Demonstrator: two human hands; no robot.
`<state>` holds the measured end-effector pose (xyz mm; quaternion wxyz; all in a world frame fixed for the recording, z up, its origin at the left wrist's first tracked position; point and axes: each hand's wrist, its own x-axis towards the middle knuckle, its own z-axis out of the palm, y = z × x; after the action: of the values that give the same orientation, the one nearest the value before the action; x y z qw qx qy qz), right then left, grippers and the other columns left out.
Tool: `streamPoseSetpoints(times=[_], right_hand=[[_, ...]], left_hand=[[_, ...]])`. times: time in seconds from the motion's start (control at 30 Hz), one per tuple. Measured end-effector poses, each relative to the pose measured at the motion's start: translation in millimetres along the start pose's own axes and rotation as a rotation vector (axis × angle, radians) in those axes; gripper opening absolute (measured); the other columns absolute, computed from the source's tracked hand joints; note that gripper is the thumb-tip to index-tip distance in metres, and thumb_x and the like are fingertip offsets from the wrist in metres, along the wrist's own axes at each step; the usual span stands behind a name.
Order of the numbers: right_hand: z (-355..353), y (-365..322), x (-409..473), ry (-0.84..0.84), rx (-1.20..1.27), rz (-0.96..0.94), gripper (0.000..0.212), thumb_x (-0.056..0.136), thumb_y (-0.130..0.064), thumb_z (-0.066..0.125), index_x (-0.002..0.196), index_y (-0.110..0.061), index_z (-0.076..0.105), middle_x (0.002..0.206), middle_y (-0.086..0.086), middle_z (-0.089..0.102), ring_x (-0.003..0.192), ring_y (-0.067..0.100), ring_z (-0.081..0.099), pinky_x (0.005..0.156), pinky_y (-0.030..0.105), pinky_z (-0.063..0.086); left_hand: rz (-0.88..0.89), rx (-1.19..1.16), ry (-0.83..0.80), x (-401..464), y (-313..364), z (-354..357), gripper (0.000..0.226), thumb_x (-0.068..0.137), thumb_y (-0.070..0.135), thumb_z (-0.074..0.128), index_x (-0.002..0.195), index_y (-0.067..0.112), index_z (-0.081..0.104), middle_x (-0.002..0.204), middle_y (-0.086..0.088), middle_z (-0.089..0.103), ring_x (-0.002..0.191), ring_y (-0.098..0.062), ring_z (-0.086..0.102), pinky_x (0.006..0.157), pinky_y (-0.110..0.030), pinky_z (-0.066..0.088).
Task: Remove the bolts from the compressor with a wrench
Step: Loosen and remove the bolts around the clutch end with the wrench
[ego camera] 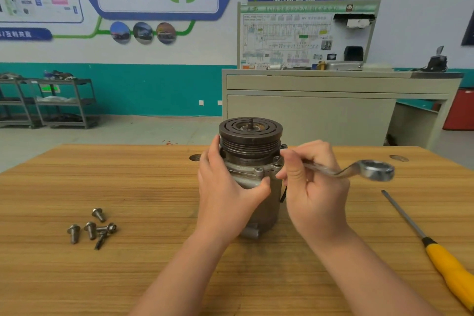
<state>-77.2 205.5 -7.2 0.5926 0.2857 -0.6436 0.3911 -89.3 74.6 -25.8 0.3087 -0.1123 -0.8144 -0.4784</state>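
Observation:
The compressor (252, 159) stands upright on the wooden table (128, 187), its dark grooved pulley on top. My left hand (225, 187) grips the compressor body from the left, thumb across the front. My right hand (311, 187) holds a silver ring wrench (359, 170); its free ring end sticks out to the right. The thumb and forefinger of that hand are at a bolt (277, 160) on the compressor's right flange. Several removed bolts (92, 228) lie in a loose group at the table's left.
A yellow-handled screwdriver (436, 251) lies diagonally on the table's right side. Behind the table stands a beige cabinet (320, 110) with a wiring display board. Metal shelving racks (59, 102) stand at the far left against the teal wall.

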Motion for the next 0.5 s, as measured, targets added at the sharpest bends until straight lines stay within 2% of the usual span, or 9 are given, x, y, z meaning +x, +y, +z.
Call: streamPoseSetpoints(times=[0.1, 0.17, 0.2, 0.27, 0.33, 0.37, 0.43, 0.5], right_hand=[[5.0, -2.2, -3.9, -0.006, -0.003, -0.071, 0.027, 0.104, -0.037, 0.038, 0.092, -0.014, 0.046, 0.073, 0.007, 0.053, 0.059, 0.015, 0.054, 0.057, 0.023, 0.045], [7.1, -3.7, -3.8, 0.076, 0.145, 0.037, 0.025, 0.105, -0.033, 0.035, 0.089, -0.016, 0.045, 0.071, 0.008, 0.052, 0.055, 0.015, 0.049, 0.056, 0.019, 0.041], [6.6, -2.7, -0.7, 0.171, 0.255, 0.167, 0.025, 0.106, -0.03, 0.033, 0.087, -0.018, 0.043, 0.068, 0.009, 0.053, 0.049, 0.016, 0.048, 0.052, 0.019, 0.039], [0.9, 6.6, 9.9, 0.373, 0.472, 0.547, 0.028, 0.106, -0.022, 0.029, 0.083, -0.016, 0.041, 0.063, 0.005, 0.059, 0.04, 0.017, 0.046, 0.043, 0.02, 0.035], [-9.5, 20.2, 21.5, 0.413, 0.743, 0.937, 0.031, 0.107, -0.022, 0.029, 0.081, -0.011, 0.042, 0.061, 0.007, 0.06, 0.038, 0.016, 0.048, 0.041, 0.019, 0.035], [-13.7, 25.9, 25.0, 0.398, 0.857, 1.06, 0.031, 0.106, -0.024, 0.031, 0.081, -0.011, 0.044, 0.064, 0.01, 0.06, 0.04, 0.016, 0.049, 0.041, 0.019, 0.036], [-18.4, 28.9, 28.6, 0.382, 0.93, 1.077, 0.03, 0.106, -0.027, 0.034, 0.082, -0.012, 0.046, 0.067, 0.011, 0.061, 0.045, 0.016, 0.054, 0.044, 0.02, 0.042], [-18.9, 20.4, 30.3, 0.35, 0.816, 0.891, 0.028, 0.106, -0.028, 0.035, 0.084, -0.013, 0.045, 0.067, 0.007, 0.065, 0.048, 0.016, 0.059, 0.046, 0.022, 0.047]], left_hand=[[-0.008, 0.007, -0.002, 1.4, -0.4, 0.0, 0.111, 0.067, 0.048, 0.082, 0.151, 0.03, 0.012, 0.146, 0.003, 0.029, 0.134, -0.01, 0.024, 0.11, -0.029, 0.026], [-0.008, 0.018, -0.003, 2.5, 0.0, 0.0, 0.111, 0.064, 0.045, 0.081, 0.151, 0.03, 0.012, 0.144, 0.001, 0.03, 0.131, -0.009, 0.024, 0.106, -0.026, 0.024], [-0.01, 0.026, -0.008, 3.2, 0.4, 0.0, 0.112, 0.062, 0.043, 0.08, 0.15, 0.031, 0.012, 0.143, 0.0, 0.03, 0.13, -0.009, 0.024, 0.104, -0.025, 0.023], [-0.016, 0.034, -0.023, 5.4, 0.5, -0.8, 0.113, 0.061, 0.042, 0.08, 0.15, 0.033, 0.01, 0.14, 0.002, 0.03, 0.129, -0.01, 0.024, 0.103, -0.024, 0.022], [-0.016, 0.024, -0.052, 7.7, -1.5, -2.6, 0.114, 0.062, 0.042, 0.08, 0.15, 0.035, 0.008, 0.135, 0.006, 0.029, 0.13, -0.011, 0.025, 0.104, -0.025, 0.023], [-0.019, 0.012, -0.072, 8.6, -3.2, -3.9, 0.115, 0.062, 0.043, 0.081, 0.15, 0.036, 0.007, 0.132, 0.009, 0.027, 0.131, -0.011, 0.025, 0.105, -0.025, 0.022], [-0.029, -0.017, -0.112, 10.1, -6.4, -6.7, 0.119, 0.058, 0.05, 0.079, 0.15, 0.04, 0.003, 0.129, 0.013, 0.024, 0.132, -0.01, 0.025, 0.105, -0.026, 0.023], [-0.043, -0.033, -0.131, 10.8, -7.6, -9.0, 0.121, 0.052, 0.061, 0.074, 0.148, 0.045, 0.001, 0.131, 0.014, 0.023, 0.132, -0.009, 0.024, 0.105, -0.027, 0.023]])
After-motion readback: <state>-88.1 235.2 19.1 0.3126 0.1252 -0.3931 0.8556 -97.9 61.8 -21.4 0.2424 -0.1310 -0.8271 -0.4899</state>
